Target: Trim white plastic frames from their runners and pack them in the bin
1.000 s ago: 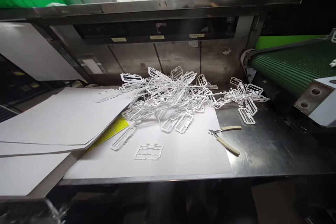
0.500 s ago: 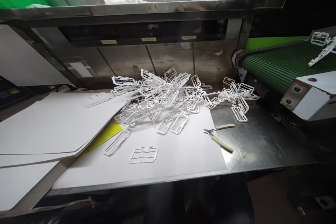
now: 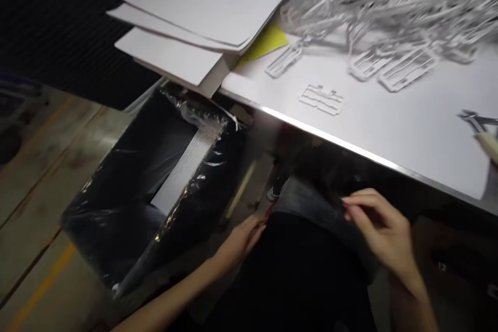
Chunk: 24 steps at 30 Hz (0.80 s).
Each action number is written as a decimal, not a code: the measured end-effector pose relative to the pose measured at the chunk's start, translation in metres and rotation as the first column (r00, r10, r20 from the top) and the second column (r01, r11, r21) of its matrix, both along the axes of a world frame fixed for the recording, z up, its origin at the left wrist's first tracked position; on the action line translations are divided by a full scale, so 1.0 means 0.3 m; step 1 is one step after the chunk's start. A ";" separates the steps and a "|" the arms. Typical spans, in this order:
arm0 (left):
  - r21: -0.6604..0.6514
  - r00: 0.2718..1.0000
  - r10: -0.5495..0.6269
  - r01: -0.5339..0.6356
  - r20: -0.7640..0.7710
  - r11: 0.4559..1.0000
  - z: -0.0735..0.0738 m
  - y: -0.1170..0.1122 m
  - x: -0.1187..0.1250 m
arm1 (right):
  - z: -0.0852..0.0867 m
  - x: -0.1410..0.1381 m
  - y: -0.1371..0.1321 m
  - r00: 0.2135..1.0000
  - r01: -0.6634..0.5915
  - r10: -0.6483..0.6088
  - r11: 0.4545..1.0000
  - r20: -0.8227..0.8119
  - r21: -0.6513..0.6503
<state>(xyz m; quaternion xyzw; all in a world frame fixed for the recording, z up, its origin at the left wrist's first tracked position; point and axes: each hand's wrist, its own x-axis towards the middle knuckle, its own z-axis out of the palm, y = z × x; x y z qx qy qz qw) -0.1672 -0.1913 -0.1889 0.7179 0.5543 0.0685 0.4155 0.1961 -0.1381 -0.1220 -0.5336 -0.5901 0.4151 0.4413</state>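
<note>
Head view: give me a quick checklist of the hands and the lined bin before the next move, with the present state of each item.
1. Left hand free of parts: ok, it holds nothing and sits by the bin's right side.
2. Right hand free: ok, fingers spread over the dark clothing on the lap, no grip on anything.
3. Lined bin open on top: ok, black liner in place, a pale strip lies inside.
4. Cutters within view: ok, at the right edge on the white sheet, untouched.
5. Plastic frame pile settled on the bench: cannot tell, blurred.
6. Single flat frame clear of the bench edge: ok.
</note>
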 end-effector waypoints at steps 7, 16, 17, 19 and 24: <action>-0.044 0.993 0.072 -0.076 -0.090 0.996 -0.079 0.054 0.110 | -0.454 -0.098 0.128 0.962 -0.171 0.217 0.951 0.163 -0.257; -0.218 0.987 -0.130 0.108 -0.092 0.970 -0.009 0.083 0.060 | -0.758 -0.050 0.194 0.974 -0.048 0.131 0.915 0.184 -0.400; -0.223 0.980 -0.186 0.164 -0.078 0.961 -0.002 0.072 0.052 | -0.770 -0.045 0.187 0.977 -0.043 0.123 0.913 0.175 -0.406; -0.144 0.950 -0.302 0.290 -0.075 0.946 -0.011 0.051 0.050 | -0.776 -0.041 0.179 0.982 -0.021 0.094 0.913 0.162 -0.408; 0.315 0.846 -0.490 0.534 -0.212 0.785 -0.159 0.054 0.132 | -0.743 -0.064 0.173 0.987 0.070 -0.013 0.929 0.157 -0.364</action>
